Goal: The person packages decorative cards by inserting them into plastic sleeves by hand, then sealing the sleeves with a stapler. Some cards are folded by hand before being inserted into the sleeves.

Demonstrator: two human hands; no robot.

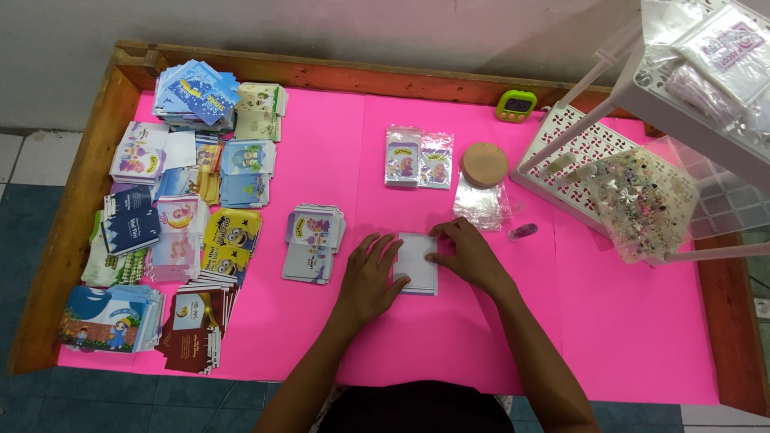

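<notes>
Far to the left of the left hand, many stacks of small printed paper envelopes in blue, yellow, pink and dark red point(172, 216) are spread over the pink sheet covering the wooden-framed table point(609, 353). Just left of that hand, a small pile of printed cartoon envelopes in lilac and white point(313, 243) is laid. The left hand point(370, 277) is pressed flat on the pink sheet with its fingers spread wide, and its fingertips are set against the left edge of a white rectangular card packet point(417, 265). This packet is held between the two hands, near the middle of the table. The right hand point(465, 252) is placed on the packet's right side, its fingers bent and resting on the upper right corner; nothing is gripped in a closed fist. Beyond the hands, two clear plastic bags holding printed cards point(419, 156) are seen. Just beyond the right hand, a round brown disc point(484, 164) is set on a pile of clear plastic sleeves point(481, 207). To the right of that hand, a white plastic lattice rack point(573, 152) is stood.
</notes>
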